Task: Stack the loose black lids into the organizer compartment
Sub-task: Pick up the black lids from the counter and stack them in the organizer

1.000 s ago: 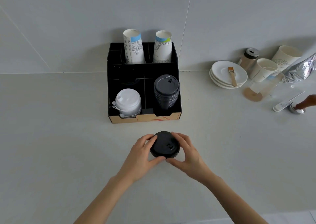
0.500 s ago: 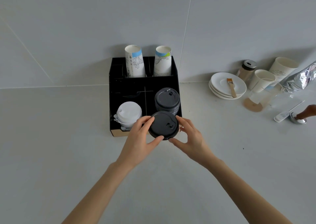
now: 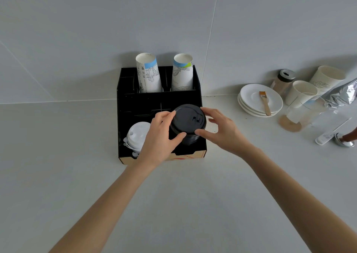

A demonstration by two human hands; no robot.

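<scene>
A black organizer (image 3: 125, 117) with a cardboard-coloured front edge stands against the wall. A black lid (image 3: 188, 118) sits atop the stack of black lids (image 3: 190, 139) in the front right compartment. My left hand (image 3: 161, 136) grips the lid's left rim with thumb and fingers. My right hand (image 3: 222, 131) holds its right rim, thumb at the front. White lids (image 3: 137, 134) fill the front left compartment, partly hidden by my left hand. Two stacks of paper cups (image 3: 148, 73) stand in the back compartments.
To the right on the counter are stacked white saucers (image 3: 251, 100) with a small brush (image 3: 264, 102), a spice jar (image 3: 283, 80), paper cups (image 3: 301, 92), a foil bag (image 3: 343, 94) and a metal object (image 3: 342, 142) touched by another person's hand at the frame edge.
Both hands lifted the black lid off the counter and carried it forward onto the stack of black lids in the organizer's front right compartment.
</scene>
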